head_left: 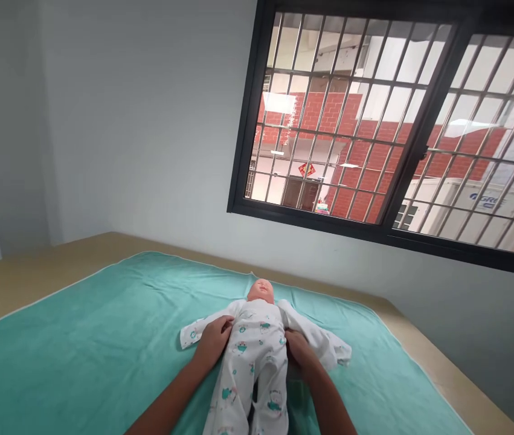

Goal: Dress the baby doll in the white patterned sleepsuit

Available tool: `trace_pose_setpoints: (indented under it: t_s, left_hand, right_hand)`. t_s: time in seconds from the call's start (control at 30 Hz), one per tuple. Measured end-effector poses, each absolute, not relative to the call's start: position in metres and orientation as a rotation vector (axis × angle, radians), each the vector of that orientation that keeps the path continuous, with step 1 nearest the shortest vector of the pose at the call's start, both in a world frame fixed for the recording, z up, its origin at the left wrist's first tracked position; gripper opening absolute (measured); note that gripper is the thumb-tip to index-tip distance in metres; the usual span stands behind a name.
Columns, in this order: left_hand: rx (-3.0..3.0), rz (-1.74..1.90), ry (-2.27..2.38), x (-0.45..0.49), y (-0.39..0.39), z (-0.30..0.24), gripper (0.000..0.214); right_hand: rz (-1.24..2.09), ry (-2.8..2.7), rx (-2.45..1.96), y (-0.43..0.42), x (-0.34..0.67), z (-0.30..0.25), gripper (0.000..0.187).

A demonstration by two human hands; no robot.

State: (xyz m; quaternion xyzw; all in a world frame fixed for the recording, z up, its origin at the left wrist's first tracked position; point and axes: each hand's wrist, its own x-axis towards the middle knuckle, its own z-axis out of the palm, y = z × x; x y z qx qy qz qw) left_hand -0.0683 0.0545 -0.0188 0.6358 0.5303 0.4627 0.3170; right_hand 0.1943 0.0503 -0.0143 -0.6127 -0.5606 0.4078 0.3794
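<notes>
Head view: a green cloth (102, 338) covers much of a tan tabletop (70, 257) against a pale wall (148, 133), one barred window (333, 145) at one o'clock. One doll (261, 292) lies face-up on the cloth at six o'clock in white printed clothing (252, 341), two sleeves (197, 330) spread. Two hands flank its torso: the left hand (214, 339) at nine o'clock, fingers bent against the side; the right hand (299, 349) at three, fingertips hidden by clothing. Whether either grasps fabric, I cannot tell.

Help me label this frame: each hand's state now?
Left hand: at the white fabric outfit with teal prints; grip cannot be told.
Right hand: at its opposite side; grip unclear.
</notes>
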Motion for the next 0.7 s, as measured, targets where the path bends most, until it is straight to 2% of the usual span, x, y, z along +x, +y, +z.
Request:
trace_pose_setpoints:
  t_s: [0.27,0.5,0.7]
  left_hand:
    - [1.843,1.173,1.375,-0.062,0.058,-0.025,0.031]
    - [1.749,1.176,1.355,-0.058,0.069,-0.019,0.025]
    - [1.530,1.036,1.200,-0.065,0.074,-0.009,0.028]
  right_hand:
    - [0.717,-1.689,-1.612,0.052,0.210,-0.004,0.024]
    - [0.338,-1.658,-1.700,0.046,0.199,0.009,0.018]
    - [0.445,-1.666,-1.313,0.046,0.189,0.015,0.023]
